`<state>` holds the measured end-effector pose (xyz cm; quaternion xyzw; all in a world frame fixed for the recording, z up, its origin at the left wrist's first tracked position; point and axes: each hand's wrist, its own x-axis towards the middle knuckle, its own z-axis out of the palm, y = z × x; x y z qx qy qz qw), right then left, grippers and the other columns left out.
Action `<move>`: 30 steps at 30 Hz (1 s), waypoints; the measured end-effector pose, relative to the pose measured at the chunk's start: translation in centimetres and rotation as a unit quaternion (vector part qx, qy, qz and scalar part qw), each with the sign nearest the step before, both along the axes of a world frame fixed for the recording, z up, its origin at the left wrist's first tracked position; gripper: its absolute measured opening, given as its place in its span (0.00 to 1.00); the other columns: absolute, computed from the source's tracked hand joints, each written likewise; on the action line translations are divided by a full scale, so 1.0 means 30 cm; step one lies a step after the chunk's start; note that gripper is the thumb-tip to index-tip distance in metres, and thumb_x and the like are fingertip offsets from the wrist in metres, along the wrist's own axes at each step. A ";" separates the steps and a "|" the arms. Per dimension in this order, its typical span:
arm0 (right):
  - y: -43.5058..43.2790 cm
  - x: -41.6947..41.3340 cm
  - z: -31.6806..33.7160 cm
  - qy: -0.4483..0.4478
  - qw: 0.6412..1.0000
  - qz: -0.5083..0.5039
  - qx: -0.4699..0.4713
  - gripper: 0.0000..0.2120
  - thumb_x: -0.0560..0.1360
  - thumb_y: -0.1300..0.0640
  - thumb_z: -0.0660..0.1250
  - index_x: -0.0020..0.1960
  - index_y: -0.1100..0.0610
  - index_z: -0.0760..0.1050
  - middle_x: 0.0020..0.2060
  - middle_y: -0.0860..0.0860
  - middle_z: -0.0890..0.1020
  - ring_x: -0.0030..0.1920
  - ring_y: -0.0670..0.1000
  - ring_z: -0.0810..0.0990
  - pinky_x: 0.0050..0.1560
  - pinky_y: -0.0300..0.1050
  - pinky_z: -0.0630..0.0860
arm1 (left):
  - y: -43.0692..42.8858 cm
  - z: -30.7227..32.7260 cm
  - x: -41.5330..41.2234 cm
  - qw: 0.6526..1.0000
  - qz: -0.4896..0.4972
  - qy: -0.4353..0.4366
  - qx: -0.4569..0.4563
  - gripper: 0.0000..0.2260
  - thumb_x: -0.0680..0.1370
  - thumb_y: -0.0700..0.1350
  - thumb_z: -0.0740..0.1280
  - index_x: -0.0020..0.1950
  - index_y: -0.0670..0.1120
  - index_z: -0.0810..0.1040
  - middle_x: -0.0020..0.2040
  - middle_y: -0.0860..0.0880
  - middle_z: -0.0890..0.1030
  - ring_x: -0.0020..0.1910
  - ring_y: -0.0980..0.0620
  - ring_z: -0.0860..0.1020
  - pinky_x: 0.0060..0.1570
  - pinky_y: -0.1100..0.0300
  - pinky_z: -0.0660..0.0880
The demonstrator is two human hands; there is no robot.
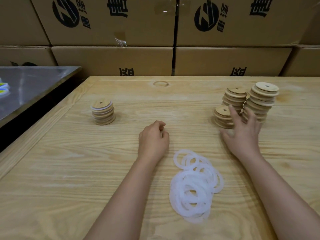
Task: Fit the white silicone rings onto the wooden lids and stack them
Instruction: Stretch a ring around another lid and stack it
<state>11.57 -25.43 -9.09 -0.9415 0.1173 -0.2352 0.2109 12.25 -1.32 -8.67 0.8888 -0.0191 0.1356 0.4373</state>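
The right hand [242,134], fingers spread apart, reaches the low bare-lid stack [221,117] far right for the next lid, while the left hand [153,138] waits mid-surface, fingers curled and empty, beside the near ring pile [195,184].

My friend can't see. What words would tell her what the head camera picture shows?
A person's right hand, fingers spread, reaches for three stacks of wooden lids on a wooden table, while the left hand rests curled. A pile of white silicone rings lies between the forearms, a stack of ringed lids stands far left, and cardboard boxes line the back.
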 end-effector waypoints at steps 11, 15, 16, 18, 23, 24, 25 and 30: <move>0.019 -0.005 0.009 -0.076 0.995 0.055 0.038 0.16 0.73 0.67 0.66 0.61 0.62 0.69 0.59 0.59 0.77 0.57 0.63 0.75 0.55 0.51 0.68 | -0.008 0.008 -0.004 1.000 0.005 -0.013 -0.007 0.09 0.78 0.43 0.61 0.55 0.43 0.78 0.50 0.47 0.82 0.53 0.47 0.78 0.58 0.52 0.71; 0.028 -0.013 0.015 -0.125 0.991 0.024 0.044 0.13 0.75 0.65 0.64 0.60 0.60 0.71 0.52 0.60 0.80 0.50 0.64 0.78 0.47 0.52 0.70 | -0.005 0.010 -0.007 0.999 0.010 -0.012 -0.038 0.08 0.79 0.43 0.61 0.52 0.47 0.79 0.45 0.51 0.82 0.48 0.52 0.78 0.49 0.60 0.72; 0.029 -0.015 0.020 -0.142 0.988 0.022 0.055 0.13 0.76 0.64 0.64 0.59 0.60 0.72 0.51 0.60 0.81 0.50 0.64 0.79 0.47 0.52 0.71 | -0.006 0.013 -0.009 0.998 0.007 -0.014 -0.062 0.07 0.79 0.44 0.61 0.50 0.49 0.79 0.43 0.53 0.82 0.46 0.54 0.79 0.47 0.61 0.73; 0.037 -0.024 0.033 -0.177 0.979 0.032 0.094 0.13 0.75 0.64 0.65 0.60 0.60 0.72 0.51 0.58 0.81 0.51 0.62 0.80 0.50 0.54 0.74 | -0.010 0.022 -0.017 0.991 -0.018 -0.022 -0.129 0.07 0.79 0.44 0.61 0.46 0.53 0.77 0.38 0.56 0.82 0.41 0.58 0.80 0.42 0.65 0.74; 0.136 -0.056 0.057 -0.231 0.953 0.176 0.085 0.12 0.71 0.70 0.69 0.55 0.64 0.76 0.53 0.56 0.82 0.53 0.56 0.82 0.55 0.51 0.77 | -0.053 0.050 -0.041 0.942 -0.152 0.051 -0.294 0.10 0.80 0.49 0.61 0.47 0.47 0.80 0.39 0.49 0.85 0.37 0.51 0.83 0.41 0.63 0.78; 0.164 -0.063 0.059 -0.235 0.947 0.211 0.062 0.11 0.70 0.71 0.69 0.53 0.65 0.76 0.54 0.56 0.82 0.54 0.55 0.81 0.56 0.48 0.76 | -0.058 0.056 -0.040 0.931 -0.168 0.073 -0.315 0.13 0.80 0.51 0.60 0.47 0.46 0.80 0.41 0.47 0.85 0.38 0.49 0.83 0.44 0.61 0.79; 0.188 -0.070 0.058 -0.237 0.940 0.243 0.034 0.11 0.69 0.72 0.70 0.51 0.66 0.76 0.55 0.56 0.82 0.55 0.54 0.81 0.57 0.45 0.75 | -0.059 0.061 -0.039 0.919 -0.184 0.091 -0.335 0.14 0.80 0.51 0.60 0.47 0.45 0.81 0.42 0.46 0.85 0.40 0.47 0.84 0.46 0.60 0.79; 0.242 -0.089 0.050 -0.205 0.924 0.323 -0.007 0.13 0.67 0.73 0.72 0.50 0.66 0.77 0.58 0.58 0.79 0.58 0.56 0.79 0.57 0.44 0.74 | -0.036 0.062 -0.022 0.890 -0.201 0.124 -0.390 0.10 0.79 0.42 0.63 0.51 0.36 0.80 0.46 0.39 0.83 0.45 0.46 0.83 0.51 0.58 0.79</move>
